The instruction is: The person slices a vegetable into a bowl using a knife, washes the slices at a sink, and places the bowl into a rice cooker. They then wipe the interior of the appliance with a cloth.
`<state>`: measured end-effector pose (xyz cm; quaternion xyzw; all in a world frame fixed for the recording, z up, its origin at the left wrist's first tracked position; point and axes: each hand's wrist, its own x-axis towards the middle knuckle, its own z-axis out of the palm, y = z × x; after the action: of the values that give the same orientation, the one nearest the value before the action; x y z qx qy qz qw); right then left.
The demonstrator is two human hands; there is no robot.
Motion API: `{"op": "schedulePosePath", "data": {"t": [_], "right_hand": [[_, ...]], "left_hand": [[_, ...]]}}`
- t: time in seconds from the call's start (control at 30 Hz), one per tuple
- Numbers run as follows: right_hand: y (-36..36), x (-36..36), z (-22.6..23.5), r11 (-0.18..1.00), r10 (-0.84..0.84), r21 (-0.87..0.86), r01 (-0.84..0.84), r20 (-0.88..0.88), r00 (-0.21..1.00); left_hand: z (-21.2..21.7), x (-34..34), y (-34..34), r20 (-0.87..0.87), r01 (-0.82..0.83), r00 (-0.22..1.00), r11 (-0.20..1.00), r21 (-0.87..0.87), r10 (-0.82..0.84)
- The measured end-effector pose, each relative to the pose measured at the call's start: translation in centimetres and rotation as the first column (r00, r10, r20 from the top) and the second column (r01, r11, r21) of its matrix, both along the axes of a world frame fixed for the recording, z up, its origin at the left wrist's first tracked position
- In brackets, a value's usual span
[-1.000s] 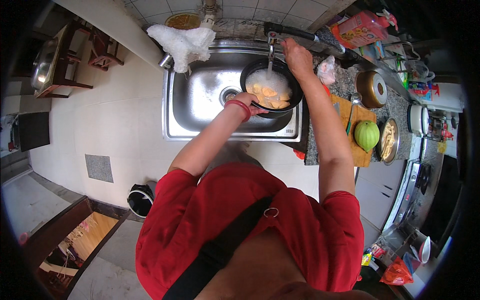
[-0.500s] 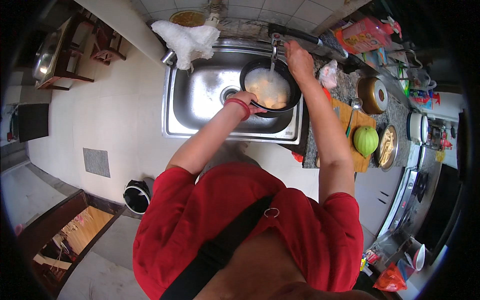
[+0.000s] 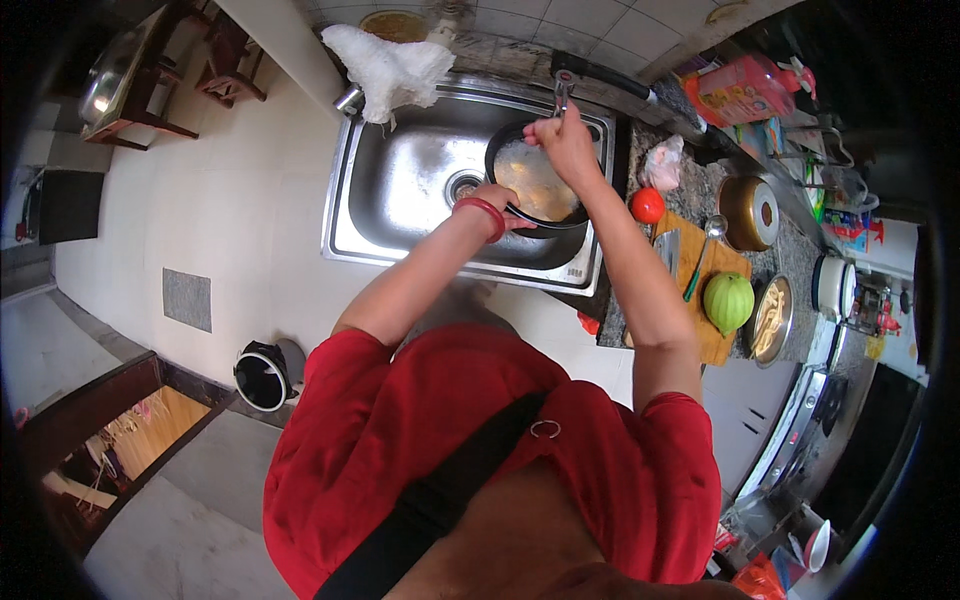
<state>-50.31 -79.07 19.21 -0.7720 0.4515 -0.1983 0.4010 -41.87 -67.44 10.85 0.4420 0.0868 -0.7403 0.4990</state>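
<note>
A black pot (image 3: 540,218) stands in the right side of the steel sink (image 3: 400,170), with pale yellowish pieces (image 3: 545,190) in cloudy water inside it. My left hand (image 3: 500,203), wearing a red bangle (image 3: 482,214), is closed on the pot's near-left rim. My right hand (image 3: 566,148) hovers over the pot's far right side, just below the faucet (image 3: 563,88). Its fingers are loosely bent and apart, pointing left, and I see nothing held in them. The faucet's spout is partly hidden behind this hand, and no water stream shows.
On the right counter are a tomato (image 3: 647,206), a cutting board (image 3: 690,265) bearing a knife (image 3: 668,250), a ladle (image 3: 708,250) and a green round squash (image 3: 728,302). Beyond sit a brown pot (image 3: 748,213) and a bowl of pale strips (image 3: 770,320). A white cloth (image 3: 388,72) hangs at the sink's far left corner.
My right hand has left the faucet handle and come down and left over the pot. The water stream seen earlier no longer shows. My left hand keeps its grip on the pot.
</note>
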Motion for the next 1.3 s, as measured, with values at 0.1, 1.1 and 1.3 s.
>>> {"op": "schedulePosePath", "data": {"t": [0.1, 1.1, 1.3], "right_hand": [[-1.1, -2.9, -5.6, 0.955, 0.263, -0.039, -0.294, -0.349, 0.899], [18.8, 8.5, -5.3, 0.098, 0.727, 0.068, -0.993, -0.686, 0.025], [18.2, 10.6, -7.3, 0.366, 0.617, 0.176, -0.914, -0.781, 0.097]], "left_hand": [[-2.0, -0.1, 1.3, 0.054, -0.001, 0.999, 0.999, 0.032, -0.001], [3.7, 4.2, 20.4, 0.335, -0.27, 0.909, 0.963, 0.018, 0.249], [7.3, 5.9, 22.2, 0.311, -0.226, 0.931, 0.971, 0.08, 0.192]]}}
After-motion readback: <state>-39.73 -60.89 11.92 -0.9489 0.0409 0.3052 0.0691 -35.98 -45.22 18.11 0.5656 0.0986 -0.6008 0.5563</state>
